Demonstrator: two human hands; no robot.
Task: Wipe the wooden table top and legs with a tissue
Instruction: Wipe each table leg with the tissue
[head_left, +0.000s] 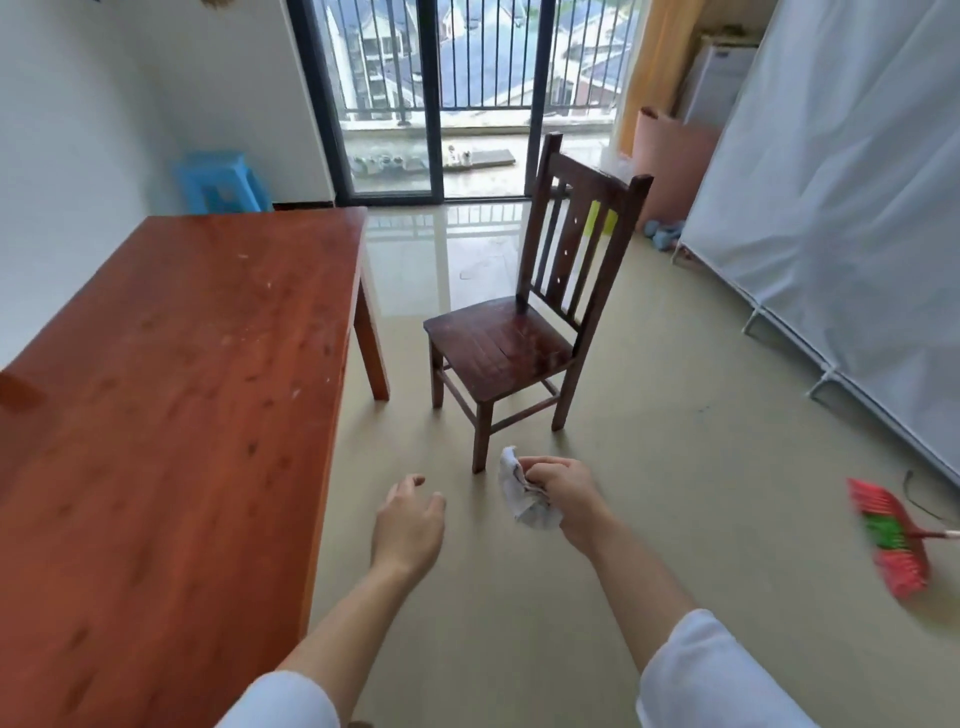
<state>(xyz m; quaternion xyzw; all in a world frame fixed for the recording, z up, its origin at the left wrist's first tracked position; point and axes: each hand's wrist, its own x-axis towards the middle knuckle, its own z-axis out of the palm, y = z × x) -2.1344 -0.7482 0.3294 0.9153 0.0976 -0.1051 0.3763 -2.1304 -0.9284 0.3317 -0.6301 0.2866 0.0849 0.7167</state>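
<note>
Glossy beige floor (597, 545), reddish wooden bench (171, 389) at left. Right hand (563, 496) grip pinched shut on crumpled white tissue (522, 493), above floor beside bench. Left hand (408, 522) loosely spread, holding nothing. Dark slatted chair (519, 332) ahead.

Loose white sleeves (722, 675) end above both bare forearms.
</note>
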